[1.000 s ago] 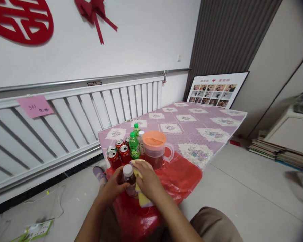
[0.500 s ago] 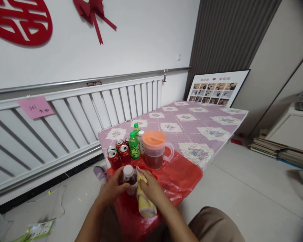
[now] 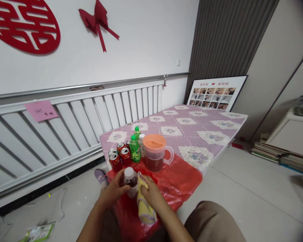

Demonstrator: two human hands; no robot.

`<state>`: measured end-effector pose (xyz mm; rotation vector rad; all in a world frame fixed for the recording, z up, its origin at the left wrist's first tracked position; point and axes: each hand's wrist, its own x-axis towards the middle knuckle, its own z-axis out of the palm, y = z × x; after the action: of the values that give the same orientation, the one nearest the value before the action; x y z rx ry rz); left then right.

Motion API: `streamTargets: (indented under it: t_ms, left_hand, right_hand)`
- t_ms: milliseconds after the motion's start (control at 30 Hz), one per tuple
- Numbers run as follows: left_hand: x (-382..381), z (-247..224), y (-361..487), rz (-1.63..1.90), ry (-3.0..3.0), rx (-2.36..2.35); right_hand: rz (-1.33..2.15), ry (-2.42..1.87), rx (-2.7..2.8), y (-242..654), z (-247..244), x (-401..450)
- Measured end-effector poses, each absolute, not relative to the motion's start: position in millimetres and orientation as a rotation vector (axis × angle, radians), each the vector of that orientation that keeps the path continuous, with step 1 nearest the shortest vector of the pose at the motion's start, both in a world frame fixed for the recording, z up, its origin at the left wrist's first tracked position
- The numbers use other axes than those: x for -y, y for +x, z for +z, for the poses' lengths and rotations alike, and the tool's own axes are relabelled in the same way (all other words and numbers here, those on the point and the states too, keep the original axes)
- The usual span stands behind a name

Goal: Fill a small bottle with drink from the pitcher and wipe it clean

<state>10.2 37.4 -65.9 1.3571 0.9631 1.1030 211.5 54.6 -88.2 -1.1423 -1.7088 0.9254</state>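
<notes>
A clear bottle (image 3: 131, 183) with a white cap and dark contents stands upright on the red plastic sheet (image 3: 178, 176) in front of me. My left hand (image 3: 116, 186) is wrapped round its left side, thumb across the front. In my right hand (image 3: 151, 191) is a folded yellow cloth (image 3: 145, 208) with a purple edge, held against the bottle's right side. Just beyond stands a plastic pitcher (image 3: 154, 161) with an orange lid and brownish liquid inside. Several red drink cans (image 3: 125, 157) and a green bottle (image 3: 135, 149) are grouped behind my left hand.
The table's purple flowered cloth (image 3: 171, 130) runs back to the white radiator (image 3: 131, 104). A framed photo board (image 3: 217, 94) leans beyond its far end. On the floor at the left lie a thin white cable (image 3: 63, 205) and a green-white packet (image 3: 40, 232).
The camera has tilted up slightly, so everything sits a little lower in the picture. Both hands keep their hold on the bottle and the cloth.
</notes>
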Motion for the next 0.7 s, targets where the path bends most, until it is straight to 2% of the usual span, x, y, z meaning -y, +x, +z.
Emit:
streamTargets:
  t_ms: [167, 533, 700]
  left_hand:
    - [-37.7, -66.9, 9.8, 1.079, 1.324, -0.952]
    - [-33.1, -42.6, 18.2, 1.01, 1.243, -0.946]
    - [-22.5, -39.1, 25.8, 1.015, 1.255, -1.04]
  right_hand:
    - [0.948, -1.127, 1.685, 214.1, -89.7, -55.4]
    - [1.04, -0.705, 1.883, 227.2, -39.7, -97.6]
    - [1.132, -0.645, 1.966, 231.4, -52.0, -112.8]
